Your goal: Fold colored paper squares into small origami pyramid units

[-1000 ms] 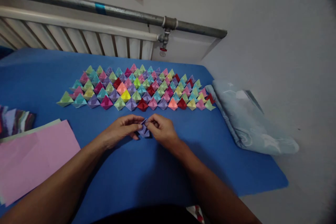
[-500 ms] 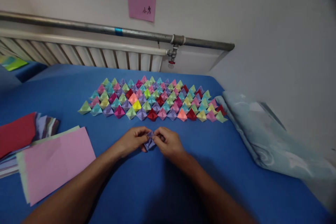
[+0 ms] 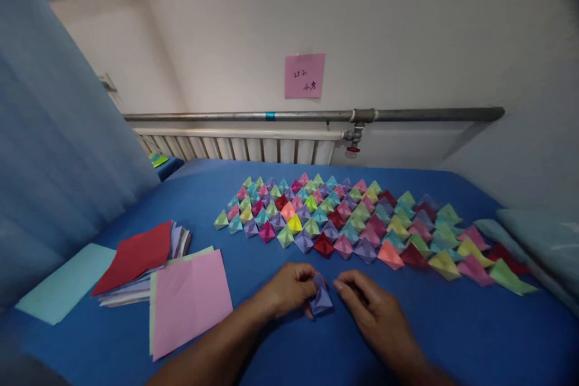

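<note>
Low in the frame's centre, your left hand [image 3: 289, 291] pinches a small purple folded paper piece [image 3: 321, 298] between curled fingers. Your right hand [image 3: 373, 309], just right of it, has loosely bent fingers near the piece; whether they touch it is unclear. The piece looks light, thin and easily crushed, so its creased edges seem the safest grip. It rests on a blue tabletop [image 3: 253, 344]. Above lie rows of coloured folded pieces [image 3: 344, 223]; lower left, flat paper sheets [image 3: 190, 298]. Behind stand a radiator [image 3: 235, 148], a pipe [image 3: 312, 115] and a pink wall note [image 3: 304, 75].
</note>
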A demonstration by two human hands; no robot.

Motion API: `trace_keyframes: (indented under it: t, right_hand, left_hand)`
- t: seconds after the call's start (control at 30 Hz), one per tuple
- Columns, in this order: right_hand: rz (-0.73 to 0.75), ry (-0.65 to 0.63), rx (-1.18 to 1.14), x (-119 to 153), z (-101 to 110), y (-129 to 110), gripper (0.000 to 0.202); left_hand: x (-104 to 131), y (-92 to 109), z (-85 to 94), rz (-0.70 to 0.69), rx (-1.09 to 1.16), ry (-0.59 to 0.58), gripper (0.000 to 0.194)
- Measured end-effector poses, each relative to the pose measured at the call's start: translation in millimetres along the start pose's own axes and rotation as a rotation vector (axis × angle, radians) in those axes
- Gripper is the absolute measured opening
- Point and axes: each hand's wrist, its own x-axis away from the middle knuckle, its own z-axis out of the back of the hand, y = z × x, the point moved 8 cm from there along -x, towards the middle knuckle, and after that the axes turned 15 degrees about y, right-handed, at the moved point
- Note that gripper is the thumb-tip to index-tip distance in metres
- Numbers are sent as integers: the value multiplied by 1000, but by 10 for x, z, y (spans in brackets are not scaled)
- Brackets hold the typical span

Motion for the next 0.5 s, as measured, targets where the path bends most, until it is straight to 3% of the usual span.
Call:
trace_keyframes:
  t: [0.5]
  right_hand:
    - [74, -1, 31, 3, -42, 30, 24]
  left_hand:
    - [-32, -28, -2, 45, 26, 11, 18]
